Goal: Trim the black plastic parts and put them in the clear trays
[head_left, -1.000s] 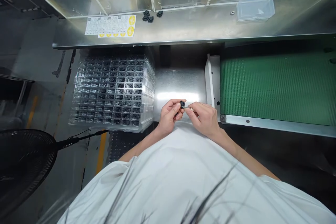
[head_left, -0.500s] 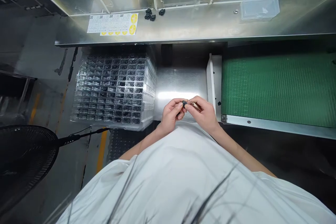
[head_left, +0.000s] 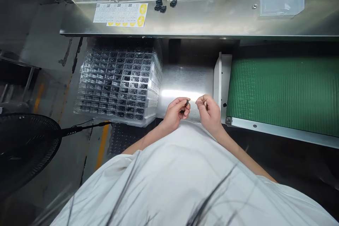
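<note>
My left hand (head_left: 175, 113) is closed, with a small black part (head_left: 187, 102) pinched at its fingertips. More black shows lower down between those fingers. A short gap to the right, my right hand (head_left: 210, 112) is closed in a pinch. Something small and light-coloured may be between its fingers, but it is too small to name. Both hands are over the front of a shiny metal worktop (head_left: 185, 81). To the left of them stands a tall stack of clear plastic trays (head_left: 119, 84), their pockets filled with black parts.
A green ribbed conveyor belt (head_left: 286, 95) lies to the right, behind a white upright guide (head_left: 218, 77). On the metal ledge are label sheets (head_left: 119, 14), several black knobbed pieces (head_left: 160, 6) and a clear plastic box (head_left: 282, 3). A black fan (head_left: 29, 144) stands at left.
My right hand has drawn away to the right from the black part and the left hand. The part remains in my left fingertips. The view has shifted slightly.
</note>
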Demonstrator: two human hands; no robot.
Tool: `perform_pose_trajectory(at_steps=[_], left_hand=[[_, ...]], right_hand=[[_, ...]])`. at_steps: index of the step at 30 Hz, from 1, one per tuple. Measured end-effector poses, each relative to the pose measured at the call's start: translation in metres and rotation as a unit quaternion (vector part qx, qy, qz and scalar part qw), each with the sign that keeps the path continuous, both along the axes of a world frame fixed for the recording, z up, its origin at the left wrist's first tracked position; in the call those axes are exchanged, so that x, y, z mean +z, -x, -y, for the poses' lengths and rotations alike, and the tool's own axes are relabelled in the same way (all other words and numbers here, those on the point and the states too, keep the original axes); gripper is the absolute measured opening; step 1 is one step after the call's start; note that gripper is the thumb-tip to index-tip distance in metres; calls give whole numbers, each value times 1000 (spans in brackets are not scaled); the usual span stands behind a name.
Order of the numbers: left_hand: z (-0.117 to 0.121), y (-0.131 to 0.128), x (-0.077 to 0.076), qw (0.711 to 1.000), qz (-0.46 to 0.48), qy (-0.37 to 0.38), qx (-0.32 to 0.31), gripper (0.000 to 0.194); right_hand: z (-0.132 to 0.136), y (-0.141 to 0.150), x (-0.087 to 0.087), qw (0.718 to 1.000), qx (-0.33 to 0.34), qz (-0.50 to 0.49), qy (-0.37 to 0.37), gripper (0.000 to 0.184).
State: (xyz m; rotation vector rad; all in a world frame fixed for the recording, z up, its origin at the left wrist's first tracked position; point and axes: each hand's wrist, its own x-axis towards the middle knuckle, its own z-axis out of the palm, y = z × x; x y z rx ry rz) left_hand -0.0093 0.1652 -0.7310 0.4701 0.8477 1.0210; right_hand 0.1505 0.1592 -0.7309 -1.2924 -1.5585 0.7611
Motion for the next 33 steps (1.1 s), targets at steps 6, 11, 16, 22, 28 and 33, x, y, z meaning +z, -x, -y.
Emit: perform_pose_trajectory(at_steps=[6, 11, 16, 22, 28, 33], left_hand=[[-6, -1, -6, 992, 86, 61, 65, 13], [-7, 3, -2, 990, 108, 60, 73, 3], [-8, 7, 0, 987, 131, 61, 66, 9], [-9, 6, -2, 987, 125, 68, 67, 2], [-10, 9, -7, 992, 70, 70, 78, 1], [-1, 10, -8, 999, -11, 19, 32, 14]], right_hand=[[2, -1, 3, 1000, 3, 15, -24, 13], [3, 11, -5, 991, 85, 91, -46, 10], [2, 13, -17, 983, 108, 131, -65, 16], [0, 13, -15, 986, 140, 89, -17, 12], [-6, 10, -8, 973, 71, -126, 183, 27], [-12, 2, -3, 924, 67, -271, 259, 39]])
